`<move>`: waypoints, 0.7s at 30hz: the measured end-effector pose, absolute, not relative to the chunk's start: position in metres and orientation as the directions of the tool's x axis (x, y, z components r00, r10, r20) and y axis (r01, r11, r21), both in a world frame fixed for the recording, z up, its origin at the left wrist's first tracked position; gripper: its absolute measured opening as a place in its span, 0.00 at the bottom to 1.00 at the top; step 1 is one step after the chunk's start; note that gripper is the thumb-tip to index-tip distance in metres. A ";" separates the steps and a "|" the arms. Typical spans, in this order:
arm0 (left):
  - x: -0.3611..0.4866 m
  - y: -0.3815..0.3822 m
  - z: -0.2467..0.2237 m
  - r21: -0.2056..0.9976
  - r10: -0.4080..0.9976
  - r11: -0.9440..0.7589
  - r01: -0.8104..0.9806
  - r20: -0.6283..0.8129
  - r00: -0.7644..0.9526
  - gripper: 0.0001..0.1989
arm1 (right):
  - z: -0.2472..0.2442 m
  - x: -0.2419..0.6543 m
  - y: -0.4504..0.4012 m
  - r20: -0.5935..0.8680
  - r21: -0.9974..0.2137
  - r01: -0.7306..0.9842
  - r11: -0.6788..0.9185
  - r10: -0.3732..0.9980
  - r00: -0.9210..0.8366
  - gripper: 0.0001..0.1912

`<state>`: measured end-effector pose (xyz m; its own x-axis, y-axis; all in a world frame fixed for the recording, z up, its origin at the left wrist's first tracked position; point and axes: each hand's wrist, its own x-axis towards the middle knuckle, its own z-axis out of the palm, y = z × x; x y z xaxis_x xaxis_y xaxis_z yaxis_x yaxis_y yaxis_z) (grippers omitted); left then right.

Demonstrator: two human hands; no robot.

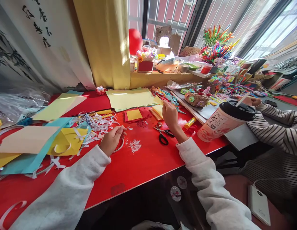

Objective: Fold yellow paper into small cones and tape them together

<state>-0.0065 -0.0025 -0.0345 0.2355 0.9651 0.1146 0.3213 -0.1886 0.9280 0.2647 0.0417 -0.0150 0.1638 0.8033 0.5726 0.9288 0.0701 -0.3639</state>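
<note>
My right hand point(170, 115) is raised above the table, its fingers pinched at the edge of a small yellow paper square point(158, 100). Below that hand lies a stack of pale yellow paper squares point(158, 111). Black-handled scissors point(163, 134) rest slightly open on the red tabletop near my right wrist. My left hand point(113, 140) rests on the table with its fingers curled together and nothing visible in them. Beside it are a white paper ring point(119, 146), partly hidden, and a small pile of white shreds point(135, 146). An orange-yellow square point(134, 114) tops some red paper point(144, 114).
White paper strips point(100, 124) and coloured sheets point(30, 140) cover the left side. A glue stick point(190, 123) and a large drink cup point(222, 121) stand to the right. Another person's striped sleeve point(275, 131) shows beyond. A power bank point(259, 204) lies lower right.
</note>
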 end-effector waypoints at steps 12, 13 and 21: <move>-0.009 -0.003 -0.014 0.968 0.998 -0.054 -0.246 0.044 -0.047 0.22 | -0.013 0.166 -0.015 0.684 -0.535 0.426 0.730 0.670 -0.289 0.16; -0.010 -0.004 -0.014 0.965 0.998 -0.043 -0.259 0.029 -0.056 0.22 | -0.013 0.167 -0.015 0.646 -0.643 0.376 0.667 0.736 -0.201 0.16; -0.013 -0.001 -0.024 0.975 0.988 -0.151 -0.162 0.147 -0.037 0.22 | -0.022 0.160 -0.006 0.108 -0.973 -0.225 0.056 0.968 -0.225 0.29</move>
<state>-0.0135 -0.0005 -0.0238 -0.0370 0.9885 0.1469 -0.1623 -0.1509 0.9751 0.1600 -0.0058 -0.0215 -0.2255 0.9682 0.1081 -0.2250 0.0562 -0.9727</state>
